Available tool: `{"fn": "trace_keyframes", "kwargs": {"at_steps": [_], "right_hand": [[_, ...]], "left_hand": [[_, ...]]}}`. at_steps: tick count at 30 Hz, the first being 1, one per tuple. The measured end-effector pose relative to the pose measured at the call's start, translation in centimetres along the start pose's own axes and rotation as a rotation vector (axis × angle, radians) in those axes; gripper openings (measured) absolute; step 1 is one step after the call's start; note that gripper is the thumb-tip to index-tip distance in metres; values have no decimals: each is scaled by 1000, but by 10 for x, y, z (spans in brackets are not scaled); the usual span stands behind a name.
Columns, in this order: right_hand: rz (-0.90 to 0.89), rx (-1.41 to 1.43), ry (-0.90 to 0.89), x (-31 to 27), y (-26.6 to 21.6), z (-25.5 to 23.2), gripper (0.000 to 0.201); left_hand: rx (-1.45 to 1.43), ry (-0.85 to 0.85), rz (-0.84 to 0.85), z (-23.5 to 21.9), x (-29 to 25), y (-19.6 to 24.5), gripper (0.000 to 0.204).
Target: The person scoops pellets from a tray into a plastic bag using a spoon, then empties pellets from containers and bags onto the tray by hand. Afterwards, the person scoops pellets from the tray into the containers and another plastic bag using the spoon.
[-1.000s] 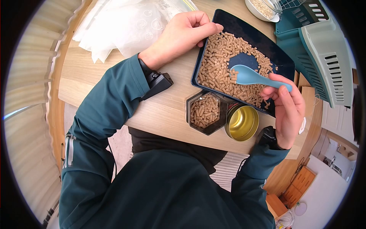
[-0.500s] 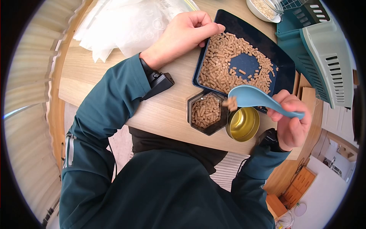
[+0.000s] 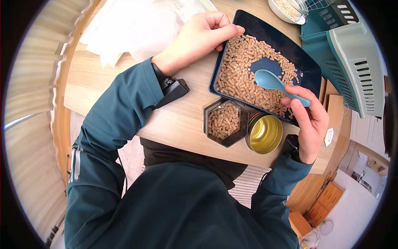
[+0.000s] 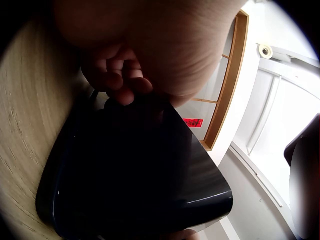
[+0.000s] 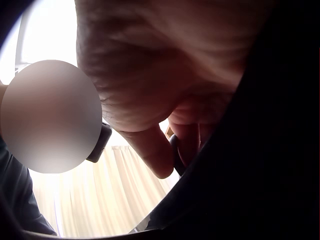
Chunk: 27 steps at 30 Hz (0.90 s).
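Observation:
The left hand (image 3: 199,39) pinches the left rim of a dark blue tray (image 3: 273,31) that holds brown pellets (image 3: 236,70); in the left wrist view its curled fingers (image 4: 122,82) lie at the edge of the tray (image 4: 130,170). A blue spoon (image 3: 270,79) is pinched by the handle in the right hand (image 3: 309,124), its bowl over the pellets; no pellets are discernible in the bowl. Below the tray stand a hexagonal container (image 3: 224,122) with pellets and, beside it, a round gold-coloured tin (image 3: 264,133) with nothing visible inside.
Translucent plastic bags (image 3: 132,31) lie at the table's back left. At the back right are a white bowl (image 3: 284,10) of pale flakes and a teal and grey slatted carrier (image 3: 352,62). The table's front edge runs just below the hexagonal container.
The spoon rose from the pellets towards the hexagonal container and tin, with pellets falling from its bowl, then moved back over the tray. The left hand has barely moved.

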State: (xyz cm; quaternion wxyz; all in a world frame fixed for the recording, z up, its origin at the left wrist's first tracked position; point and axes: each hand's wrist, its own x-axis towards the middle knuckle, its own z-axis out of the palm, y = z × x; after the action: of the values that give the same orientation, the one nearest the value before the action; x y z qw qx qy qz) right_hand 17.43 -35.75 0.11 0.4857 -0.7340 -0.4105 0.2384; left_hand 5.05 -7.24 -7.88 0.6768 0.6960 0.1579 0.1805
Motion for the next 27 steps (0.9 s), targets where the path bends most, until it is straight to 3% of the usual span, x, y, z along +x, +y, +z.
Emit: {"fn": "trace_keyframes", "kwargs": {"at_steps": [17,23,27], "right_hand": [[107,93,-48,0,-1,-2,30],[106,67,66,4,-1,6,32],[113,66,-2,2,-2,4,32]], "left_hand": [[-12,6,12,1,1,-3,32],[6,8,10,0,1,-2,32],[-2,-7,5,0,1,-2,31]]}}
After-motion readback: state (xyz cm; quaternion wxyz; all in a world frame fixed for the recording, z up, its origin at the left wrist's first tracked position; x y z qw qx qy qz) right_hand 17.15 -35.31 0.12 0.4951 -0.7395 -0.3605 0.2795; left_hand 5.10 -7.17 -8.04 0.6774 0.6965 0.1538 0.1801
